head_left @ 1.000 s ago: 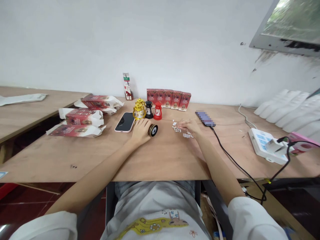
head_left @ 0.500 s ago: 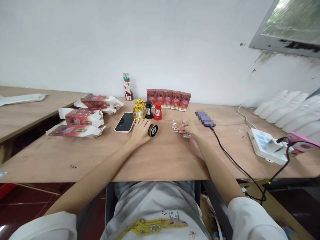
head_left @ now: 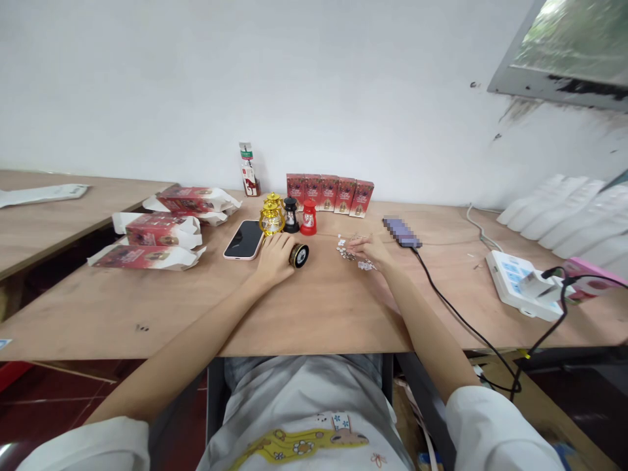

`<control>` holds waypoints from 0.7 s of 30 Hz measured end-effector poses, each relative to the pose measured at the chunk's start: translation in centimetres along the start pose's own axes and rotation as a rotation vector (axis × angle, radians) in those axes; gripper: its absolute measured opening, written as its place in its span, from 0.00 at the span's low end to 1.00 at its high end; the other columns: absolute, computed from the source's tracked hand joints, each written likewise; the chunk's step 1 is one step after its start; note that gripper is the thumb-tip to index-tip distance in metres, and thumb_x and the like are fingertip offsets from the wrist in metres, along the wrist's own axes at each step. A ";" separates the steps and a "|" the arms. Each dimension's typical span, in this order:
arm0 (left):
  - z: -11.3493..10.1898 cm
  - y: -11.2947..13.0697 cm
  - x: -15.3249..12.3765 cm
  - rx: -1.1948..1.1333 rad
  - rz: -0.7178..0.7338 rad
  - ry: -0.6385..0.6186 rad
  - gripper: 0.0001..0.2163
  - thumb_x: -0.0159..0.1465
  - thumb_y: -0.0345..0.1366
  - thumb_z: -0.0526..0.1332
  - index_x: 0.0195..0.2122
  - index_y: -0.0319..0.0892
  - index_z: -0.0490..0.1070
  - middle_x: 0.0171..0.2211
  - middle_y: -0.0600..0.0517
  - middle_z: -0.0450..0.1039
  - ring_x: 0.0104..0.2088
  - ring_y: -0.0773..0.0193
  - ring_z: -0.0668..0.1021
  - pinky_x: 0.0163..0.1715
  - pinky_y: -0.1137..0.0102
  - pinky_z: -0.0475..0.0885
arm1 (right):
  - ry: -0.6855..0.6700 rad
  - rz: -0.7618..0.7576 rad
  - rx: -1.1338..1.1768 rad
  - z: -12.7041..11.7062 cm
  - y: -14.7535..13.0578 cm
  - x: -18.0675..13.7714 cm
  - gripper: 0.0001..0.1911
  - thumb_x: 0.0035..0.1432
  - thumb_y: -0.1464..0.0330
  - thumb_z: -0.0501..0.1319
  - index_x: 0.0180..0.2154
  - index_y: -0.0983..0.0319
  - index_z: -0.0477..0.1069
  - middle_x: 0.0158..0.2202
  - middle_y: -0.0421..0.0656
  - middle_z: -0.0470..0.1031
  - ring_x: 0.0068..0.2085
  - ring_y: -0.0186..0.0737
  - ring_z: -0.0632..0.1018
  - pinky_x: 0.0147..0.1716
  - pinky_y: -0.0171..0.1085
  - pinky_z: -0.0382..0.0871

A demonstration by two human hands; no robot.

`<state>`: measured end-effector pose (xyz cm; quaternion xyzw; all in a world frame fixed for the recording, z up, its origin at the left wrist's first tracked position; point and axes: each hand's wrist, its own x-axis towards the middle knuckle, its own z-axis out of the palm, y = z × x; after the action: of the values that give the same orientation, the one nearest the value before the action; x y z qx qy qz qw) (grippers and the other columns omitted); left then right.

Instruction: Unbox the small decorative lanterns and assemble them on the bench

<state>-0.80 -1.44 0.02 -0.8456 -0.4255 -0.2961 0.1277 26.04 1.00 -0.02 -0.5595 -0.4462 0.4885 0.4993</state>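
My left hand (head_left: pixel 275 257) is closed around a small black lantern (head_left: pixel 299 255) that lies on its side on the wooden table (head_left: pixel 314 307), its round base facing me. My right hand (head_left: pixel 371 251) rests among a scatter of small white pieces (head_left: pixel 349 252), fingers curled in a pinch over them; what they hold is too small to make out. Just behind my left hand stand a gold lantern (head_left: pixel 271 218), a black lantern (head_left: pixel 291 216) and a red lantern (head_left: pixel 309 218), all upright.
A phone (head_left: pixel 244 239) lies face up left of my left hand. Several red boxes (head_left: pixel 330 193) line the wall; bagged red boxes (head_left: pixel 161 230) lie at left. A purple device (head_left: pixel 401 232) with a black cable and a white power strip (head_left: pixel 517 284) sit right.
My right hand's fingers have curled from flat into a pinch over the small white pieces and shifted slightly. My left hand has stayed on the lying lantern.
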 end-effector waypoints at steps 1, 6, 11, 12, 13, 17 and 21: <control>0.0 0.0 0.0 0.002 0.001 0.001 0.13 0.51 0.27 0.56 0.39 0.42 0.65 0.40 0.44 0.71 0.43 0.52 0.71 0.41 0.61 0.63 | -0.001 0.007 -0.002 0.0 0.0 0.0 0.13 0.42 0.87 0.59 0.21 0.66 0.74 0.24 0.44 0.79 0.30 0.34 0.80 0.37 0.31 0.78; 0.0 0.0 0.0 0.004 0.005 0.001 0.14 0.51 0.26 0.56 0.39 0.42 0.65 0.40 0.45 0.71 0.43 0.52 0.71 0.41 0.61 0.63 | -0.016 0.023 -0.009 -0.1 -0.1 -0.2 0.11 0.44 0.87 0.61 0.21 0.67 0.74 0.22 0.44 0.78 0.26 0.33 0.80 0.36 0.32 0.79; -0.1 0.0 0.1 -0.006 0.008 0.002 0.14 0.50 0.26 0.56 0.40 0.42 0.65 0.40 0.45 0.71 0.43 0.52 0.71 0.41 0.61 0.63 | -0.037 0.051 -0.032 -0.1 -0.1 -0.3 0.10 0.42 0.86 0.65 0.20 0.68 0.73 0.19 0.44 0.76 0.23 0.35 0.79 0.34 0.36 0.80; -0.1 0.1 0.1 -0.008 0.006 0.001 0.14 0.50 0.26 0.56 0.39 0.42 0.65 0.40 0.44 0.71 0.43 0.52 0.71 0.41 0.61 0.63 | -0.038 0.053 -0.035 -0.2 -0.1 -0.3 0.10 0.41 0.86 0.65 0.19 0.68 0.73 0.20 0.44 0.76 0.23 0.35 0.78 0.33 0.36 0.80; -0.1 0.1 0.1 -0.009 0.004 -0.001 0.14 0.50 0.26 0.56 0.39 0.42 0.65 0.40 0.44 0.71 0.43 0.52 0.71 0.41 0.61 0.63 | -0.037 0.054 -0.038 -0.2 0.0 -0.2 0.10 0.41 0.86 0.66 0.19 0.68 0.73 0.20 0.44 0.76 0.23 0.35 0.78 0.33 0.35 0.80; -0.1 0.1 0.1 -0.009 0.000 -0.009 0.14 0.50 0.26 0.56 0.39 0.42 0.65 0.40 0.44 0.71 0.43 0.52 0.71 0.41 0.61 0.63 | -0.020 0.054 -0.041 -0.3 0.2 -0.1 0.11 0.40 0.85 0.67 0.17 0.68 0.71 0.20 0.44 0.76 0.22 0.33 0.77 0.28 0.31 0.79; -0.1 0.1 0.1 -0.019 -0.005 -0.009 0.14 0.50 0.27 0.57 0.39 0.42 0.65 0.40 0.44 0.70 0.43 0.52 0.71 0.41 0.60 0.63 | -0.003 0.054 -0.033 -0.3 0.2 0.1 0.09 0.45 0.82 0.67 0.19 0.67 0.72 0.19 0.44 0.75 0.20 0.32 0.76 0.26 0.32 0.78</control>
<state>-0.75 -1.49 0.12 -0.8470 -0.4252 -0.2968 0.1169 26.34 1.03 -0.22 -0.5788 -0.4399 0.4953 0.4756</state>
